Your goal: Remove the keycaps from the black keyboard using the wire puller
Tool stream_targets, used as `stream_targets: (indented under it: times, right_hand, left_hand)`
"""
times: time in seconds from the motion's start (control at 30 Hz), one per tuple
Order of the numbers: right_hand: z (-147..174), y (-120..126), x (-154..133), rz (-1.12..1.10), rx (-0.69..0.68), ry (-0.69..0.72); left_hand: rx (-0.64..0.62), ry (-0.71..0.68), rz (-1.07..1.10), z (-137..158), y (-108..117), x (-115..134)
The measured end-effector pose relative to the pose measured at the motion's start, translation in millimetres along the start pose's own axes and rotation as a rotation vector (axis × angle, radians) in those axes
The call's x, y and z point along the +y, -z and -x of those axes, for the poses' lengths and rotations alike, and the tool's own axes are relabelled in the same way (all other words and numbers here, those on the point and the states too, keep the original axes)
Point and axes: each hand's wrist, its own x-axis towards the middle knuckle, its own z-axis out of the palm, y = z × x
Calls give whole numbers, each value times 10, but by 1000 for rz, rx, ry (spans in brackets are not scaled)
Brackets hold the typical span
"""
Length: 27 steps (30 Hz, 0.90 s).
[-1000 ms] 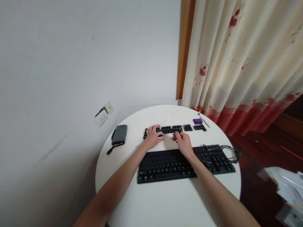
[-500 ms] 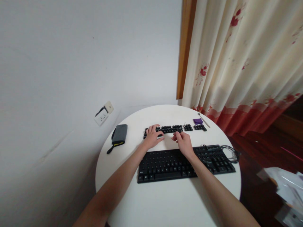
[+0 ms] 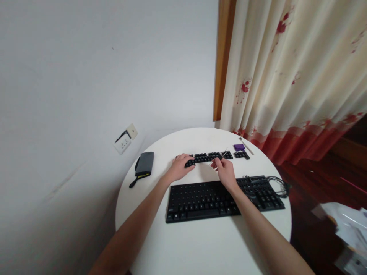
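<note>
A black keyboard [image 3: 197, 204] lies in front of me, with keycaps gone from part of its upper left area. Beyond it, loose black keycaps [image 3: 202, 157] are laid out in groups. My left hand [image 3: 179, 167] is over the left end of these keycaps, palm down, fingers apart and touching or just above them; it hides some. My right hand [image 3: 225, 170] is closed on a small dark-handled tool with thin wires, apparently a wire keycap puller [image 3: 220, 157], held just above the keyboard's far edge. Its fingers hide part of the tool.
On the round white table [image 3: 183, 248] lie a grey pouch [image 3: 145, 164] at left, a purple cloth [image 3: 239, 147] and a thin brush [image 3: 246, 146] at back right. The keyboard's coiled cable [image 3: 282, 187] sits at the right edge. A wall and curtain [image 3: 258, 76] stand behind.
My left hand has shifted slightly left and its fingers lie lower, uncovering more keycaps. My right hand has moved slightly right, still holding the puller.
</note>
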Motion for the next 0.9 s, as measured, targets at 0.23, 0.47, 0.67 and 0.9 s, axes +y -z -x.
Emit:
stream_targets:
  times: [0.23,0.47,0.67,0.9]
  right_hand:
    - [-15,31,-11,9,-5,9]
    - [-17,33,-2,-11,-39,56]
    - [-29,44,25,57,-57,71]
    - [-38,45,53,88,-73,65]
  left_hand:
    - [-252,-189,136,447,52,450]
    - [-367,-206,226,549,78,661]
    - [-427,-255,223,570,-38,626]
    - [-419,-273,205,578,-99,638]
